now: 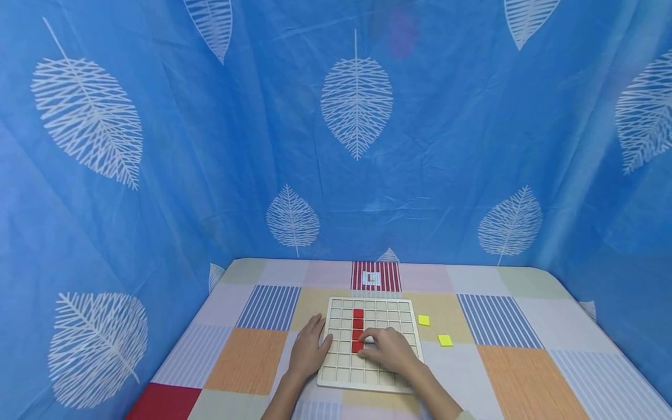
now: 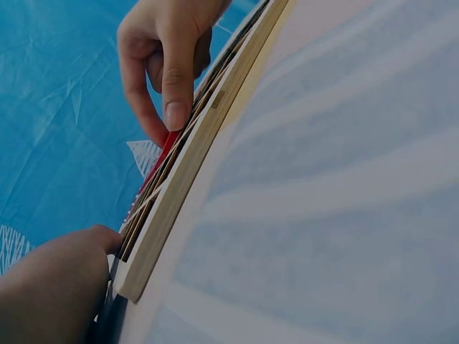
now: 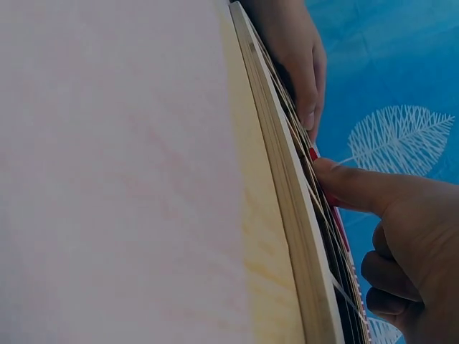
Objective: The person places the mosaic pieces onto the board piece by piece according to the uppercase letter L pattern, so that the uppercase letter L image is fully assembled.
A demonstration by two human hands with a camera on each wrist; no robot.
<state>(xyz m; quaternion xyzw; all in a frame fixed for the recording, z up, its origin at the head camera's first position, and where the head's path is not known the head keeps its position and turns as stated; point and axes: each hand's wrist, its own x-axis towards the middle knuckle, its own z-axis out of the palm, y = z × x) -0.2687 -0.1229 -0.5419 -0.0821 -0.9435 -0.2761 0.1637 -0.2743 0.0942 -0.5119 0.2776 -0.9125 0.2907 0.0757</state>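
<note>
A cream square grid board (image 1: 338, 376) lies on the patchwork cloth, with a column of several red square tiles (image 1: 358, 314) in its cells. My right hand (image 1: 391, 350) is over the board's middle, thumb and index finger pinching a red tile (image 2: 170, 143) low in that column. Part of this tile is hidden by the fingers. In the right wrist view the thumb presses against the red piece at board level. My left hand (image 1: 310, 349) rests along the board's left edge, fingers extended, thumb on the rim.
Two yellow square tiles (image 1: 423, 320) (image 1: 445, 340) lie on the cloth to the right of the board. Behind the board is a small white card (image 1: 371, 279) with a printed grid. A blue leaf-patterned curtain (image 1: 430, 175) surrounds the table's back and sides.
</note>
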